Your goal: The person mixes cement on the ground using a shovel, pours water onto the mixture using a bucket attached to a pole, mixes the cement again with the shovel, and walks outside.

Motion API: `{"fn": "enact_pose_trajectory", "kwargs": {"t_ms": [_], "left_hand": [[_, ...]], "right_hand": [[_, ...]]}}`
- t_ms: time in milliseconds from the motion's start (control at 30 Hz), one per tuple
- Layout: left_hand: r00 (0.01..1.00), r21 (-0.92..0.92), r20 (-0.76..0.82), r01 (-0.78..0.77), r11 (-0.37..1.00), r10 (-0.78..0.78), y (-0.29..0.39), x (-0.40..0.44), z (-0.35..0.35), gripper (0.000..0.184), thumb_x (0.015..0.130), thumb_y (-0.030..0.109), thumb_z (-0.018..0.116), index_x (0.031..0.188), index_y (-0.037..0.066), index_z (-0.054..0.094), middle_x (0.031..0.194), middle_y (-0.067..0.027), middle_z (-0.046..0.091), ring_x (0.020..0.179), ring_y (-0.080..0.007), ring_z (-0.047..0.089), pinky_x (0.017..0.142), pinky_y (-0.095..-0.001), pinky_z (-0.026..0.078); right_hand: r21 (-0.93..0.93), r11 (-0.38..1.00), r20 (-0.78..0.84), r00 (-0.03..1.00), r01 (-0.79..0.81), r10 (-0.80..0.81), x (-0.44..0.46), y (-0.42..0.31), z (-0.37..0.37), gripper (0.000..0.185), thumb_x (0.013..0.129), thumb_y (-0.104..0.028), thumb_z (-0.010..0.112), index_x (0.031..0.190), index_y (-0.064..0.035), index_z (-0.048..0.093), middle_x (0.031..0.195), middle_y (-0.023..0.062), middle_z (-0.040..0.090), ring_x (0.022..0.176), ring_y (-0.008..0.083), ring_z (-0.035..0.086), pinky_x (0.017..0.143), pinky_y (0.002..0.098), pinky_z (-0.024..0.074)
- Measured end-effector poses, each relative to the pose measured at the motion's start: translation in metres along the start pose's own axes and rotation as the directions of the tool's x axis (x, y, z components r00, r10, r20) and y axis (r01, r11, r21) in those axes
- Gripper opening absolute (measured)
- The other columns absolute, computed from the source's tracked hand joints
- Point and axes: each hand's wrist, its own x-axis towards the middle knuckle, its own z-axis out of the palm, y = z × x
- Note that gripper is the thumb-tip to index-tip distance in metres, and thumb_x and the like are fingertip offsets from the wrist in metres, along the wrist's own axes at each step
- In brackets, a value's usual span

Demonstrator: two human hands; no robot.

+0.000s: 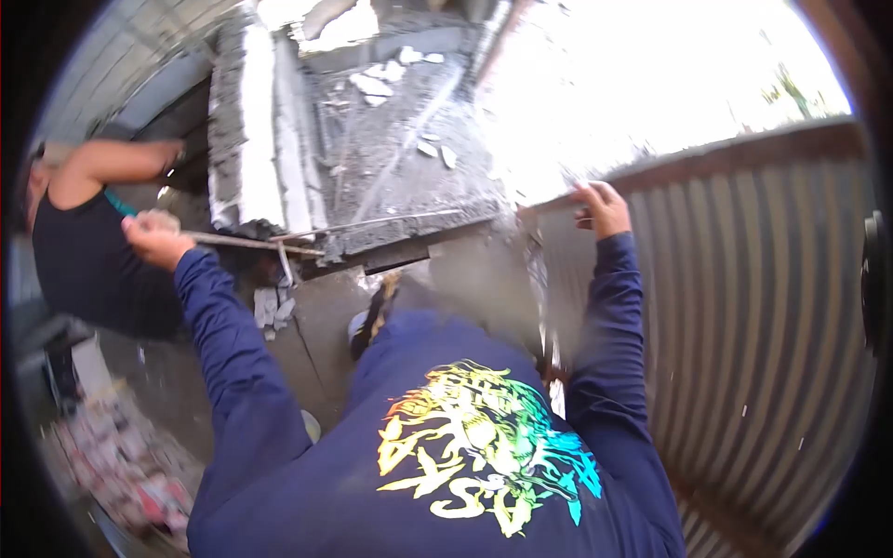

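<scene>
My left hand (158,237) is closed around one end of a thin rod (246,242), which reaches right to the front corner of a rough concrete slab (409,167). A second thin, straight strip (372,223) runs along the slab's front edge; whether it joins the rod, I cannot tell. Off to the right, my right hand (605,209) is raised with its fingers curled together near the top edge of a corrugated metal sheet (726,298). Anything between those fingers is too small to make out.
Broken white chunks (377,84) lie on the slab, beside an upright whitish block edge (260,130). Close on the left is another person in a black sleeveless top (98,251). Rubble (272,307) sits below the slab, and a heap of pinkish bags (121,456) lies lower left.
</scene>
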Motion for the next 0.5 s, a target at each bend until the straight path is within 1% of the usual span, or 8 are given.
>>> {"fn": "enact_pose_trajectory", "kwargs": {"t_ms": [100,133,200,333,400,433,467,500], "left_hand": [[0.978,-0.023,-0.199,0.065,0.998,-0.068,0.009,-0.006,0.015,0.043,0.084,0.039,0.043,0.051,0.015,0.031,0.045,0.0038,0.027,0.035,-0.0073,0.027,0.034,-0.0233,0.018],[0.974,0.069,-0.221,-0.043,0.997,0.057,0.019,-0.017,0.022,0.042,0.085,0.038,0.042,0.052,0.015,0.032,0.045,0.0039,0.028,0.035,-0.0070,0.026,0.034,-0.0234,0.017],[0.999,-0.025,0.005,-0.038,0.999,0.038,-0.003,0.005,-0.007,0.044,0.088,0.037,0.038,0.052,0.013,0.033,0.044,0.0025,0.028,0.035,-0.0079,0.025,0.034,-0.0236,0.017],[0.999,0.010,0.015,-0.049,0.999,0.049,0.010,-0.008,-0.005,0.040,0.089,0.035,0.036,0.061,0.007,0.044,0.051,-0.0036,0.041,0.044,-0.0141,0.040,0.043,-0.0261,0.034],[0.863,0.434,0.004,-0.457,0.776,0.506,0.021,-0.010,-0.007,0.032,0.088,0.027,0.041,0.082,-0.001,0.055,0.082,-0.0143,0.057,0.073,-0.0224,0.056,0.066,-0.0329,0.046],[0.694,0.744,0.047,-0.504,0.439,0.718,0.026,-0.010,-0.015,0.032,0.087,0.026,0.041,0.088,-0.003,0.056,0.092,-0.0159,0.057,0.083,-0.0232,0.055,0.078,-0.0358,0.044],[0.584,0.706,-0.002,-0.574,0.415,0.812,0.050,-0.037,0.012,0.036,0.087,0.029,0.039,0.095,-0.003,0.053,0.095,-0.0168,0.058,0.089,-0.0258,0.055,0.085,-0.0383,0.041],[0.600,0.387,-0.239,-0.662,0.642,0.763,0.055,-0.046,0.035,0.040,0.088,0.033,0.037,0.103,-0.002,0.048,0.098,-0.0177,0.058,0.095,-0.0284,0.055,0.086,-0.0405,0.041]], "right_hand": [[0.029,0.999,0.104,0.994,0.016,-0.019,0.072,-0.004,-0.012,0.034,0.081,-0.032,0.061,0.100,-0.0040,0.059,0.085,0.0091,0.062,0.052,0.0112,0.051,0.047,0.0255,0.0453],[0.052,0.998,0.101,0.994,-0.033,0.027,0.082,-0.009,-0.008,0.035,0.080,-0.033,0.061,0.100,-0.0043,0.059,0.084,0.0088,0.061,0.054,0.0110,0.052,0.046,0.0252,0.0446],[0.028,0.998,0.124,0.991,-0.053,0.049,0.100,-0.007,-0.004,0.036,0.079,-0.029,0.062,0.101,-0.0020,0.057,0.084,0.0100,0.060,0.056,0.0126,0.053,0.046,0.0255,0.0440],[0.020,1.000,0.188,0.982,0.004,-0.007,0.158,0.083,-0.022,0.032,0.080,-0.033,0.060,0.096,-0.0050,0.057,0.080,0.0049,0.060,0.053,0.0119,0.052,0.043,0.0268,0.0447],[0.049,0.967,0.167,0.956,-0.251,0.239,0.148,0.101,-0.031,0.028,0.081,-0.032,0.060,0.097,-0.0099,0.056,0.073,0.0015,0.058,0.048,0.0119,0.048,0.039,0.0289,0.0421],[0.017,0.958,0.152,0.948,-0.285,0.279,0.145,0.115,-0.037,0.028,0.080,-0.033,0.061,0.096,-0.0108,0.056,0.073,0.0008,0.057,0.048,0.0117,0.048,0.040,0.0293,0.0420],[-0.019,0.946,0.129,0.938,-0.324,0.323,0.140,0.126,-0.042,0.028,0.080,-0.034,0.062,0.095,-0.0116,0.056,0.072,0.0001,0.056,0.048,0.0114,0.048,0.040,0.0297,0.0419],[0.010,0.920,0.135,0.912,-0.393,0.388,0.135,0.135,-0.045,0.027,0.079,-0.034,0.063,0.094,-0.0122,0.056,0.071,-0.0004,0.056,0.048,0.0114,0.047,0.041,0.0297,0.0419]]}}
